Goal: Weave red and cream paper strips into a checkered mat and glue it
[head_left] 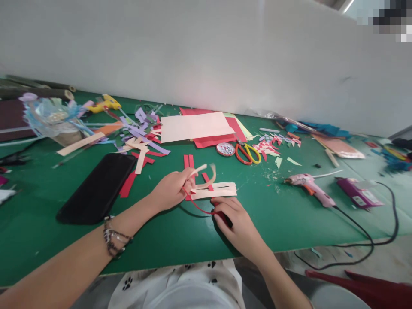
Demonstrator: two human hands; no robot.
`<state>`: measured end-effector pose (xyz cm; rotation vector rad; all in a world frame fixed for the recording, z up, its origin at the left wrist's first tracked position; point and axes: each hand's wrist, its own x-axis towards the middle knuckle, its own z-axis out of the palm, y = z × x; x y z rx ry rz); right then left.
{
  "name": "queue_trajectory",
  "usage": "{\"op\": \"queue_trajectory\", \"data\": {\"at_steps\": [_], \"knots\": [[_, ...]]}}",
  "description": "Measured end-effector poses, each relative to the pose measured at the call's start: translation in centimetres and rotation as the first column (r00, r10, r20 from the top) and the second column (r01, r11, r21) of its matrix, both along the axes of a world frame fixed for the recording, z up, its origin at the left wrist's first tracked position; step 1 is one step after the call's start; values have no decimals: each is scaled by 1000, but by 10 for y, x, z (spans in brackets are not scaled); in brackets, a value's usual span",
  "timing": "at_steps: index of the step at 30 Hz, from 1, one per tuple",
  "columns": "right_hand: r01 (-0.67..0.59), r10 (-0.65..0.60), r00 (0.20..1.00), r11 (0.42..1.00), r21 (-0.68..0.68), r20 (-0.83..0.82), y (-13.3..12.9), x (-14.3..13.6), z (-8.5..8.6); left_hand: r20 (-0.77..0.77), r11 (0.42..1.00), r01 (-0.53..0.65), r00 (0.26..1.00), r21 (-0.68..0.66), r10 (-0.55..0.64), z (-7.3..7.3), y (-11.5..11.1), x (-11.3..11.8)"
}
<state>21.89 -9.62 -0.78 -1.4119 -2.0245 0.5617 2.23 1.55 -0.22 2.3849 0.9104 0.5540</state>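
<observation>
On the green table, red and cream paper strips (pixel 214 193) cross each other in a small weave. My left hand (pixel 174 189) is closed on the strips where they meet, and a cream strip (pixel 210 174) curls up from its fingers. A thin red paper strip (pixel 200 208) bows from there across to my right hand (pixel 236 219), whose thumb and fingers pinch its far end. Red strips (pixel 189 162) point away from me beyond my left fingers. My own fingers partly hide the crossing.
A black phone-like slab (pixel 98 189) lies left of my hands. Behind are cream sheets (pixel 196 128), scissors (pixel 246 153) and a round tin of small pieces (pixel 225 149). Scrap strips (pixel 140 128) spread back left. A pink glue gun (pixel 312 189) with a black cord lies right.
</observation>
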Motion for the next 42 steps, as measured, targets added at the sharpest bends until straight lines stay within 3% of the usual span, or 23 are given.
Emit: {"op": "queue_trajectory", "data": {"at_steps": [9, 12, 17, 23, 27, 38, 42], "knots": [[0, 0, 1000, 1000, -2, -6, 0, 0, -1, -11, 998, -29, 1000, -56, 28, -2, 0, -6], [1, -1, 1000, 1000, 6, -2, 0, 1, -1, -23, 1000, -29, 999, -5, 29, -1, 1, -12], [-6, 6, 1000, 1000, 19, -9, 0, 1, -2, -102, 951, 190, 980, 243, -170, 5, 8, -17], [0, 0, 1000, 1000, 19, -3, 0, 0, -2, -300, 888, 380, 906, 260, -300, 10, 11, -9], [1, -1, 1000, 1000, 9, 1, 0, 0, -1, -357, 892, 375, 893, 254, -274, 10, 9, -4], [-14, 14, 1000, 1000, 17, 2, 0, 1, -1, -276, 932, 345, 912, 114, -304, 14, 8, 2], [-14, 14, 1000, 1000, 0, 8, 0, 1, -1, -287, 936, 326, 916, 131, -279, 12, 9, 2]]}}
